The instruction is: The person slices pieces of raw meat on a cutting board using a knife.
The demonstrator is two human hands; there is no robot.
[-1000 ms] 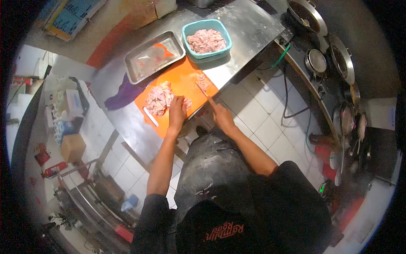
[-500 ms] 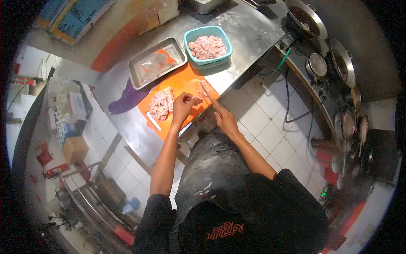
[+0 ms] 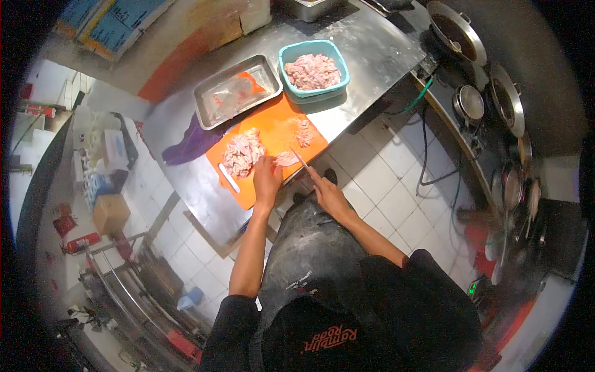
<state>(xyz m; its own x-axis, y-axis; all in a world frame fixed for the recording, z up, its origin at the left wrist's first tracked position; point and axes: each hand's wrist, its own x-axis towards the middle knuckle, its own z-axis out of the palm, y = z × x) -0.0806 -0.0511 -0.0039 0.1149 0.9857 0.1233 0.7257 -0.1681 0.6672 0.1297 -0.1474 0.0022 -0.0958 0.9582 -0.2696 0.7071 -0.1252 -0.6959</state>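
Note:
My right hand (image 3: 330,198) is closed round the handle of a knife (image 3: 302,159), its blade angled up and left over the near edge of an orange cutting board (image 3: 282,127). Pinched by the fingers of my left hand (image 3: 267,178) is the left end of a flat piece of raw chicken (image 3: 287,159). The blade lies against or just beside that piece's right end; I cannot tell which. A pile of raw chicken pieces (image 3: 242,153) sits left of my left hand. Further up the board lies a small heap of cut chicken (image 3: 304,132).
Behind the board stand a metal tray (image 3: 204,102) and a turquoise tub (image 3: 344,74) of raw chicken. Purple cloth or plastic (image 3: 189,146) lies left on the steel table (image 3: 378,46). Woks (image 3: 457,31) line the stove at right.
Both hands have come nearer the board's front edge. The knife has moved away from the small heap of cut chicken, and a flat piece now shows between my left hand and the blade.

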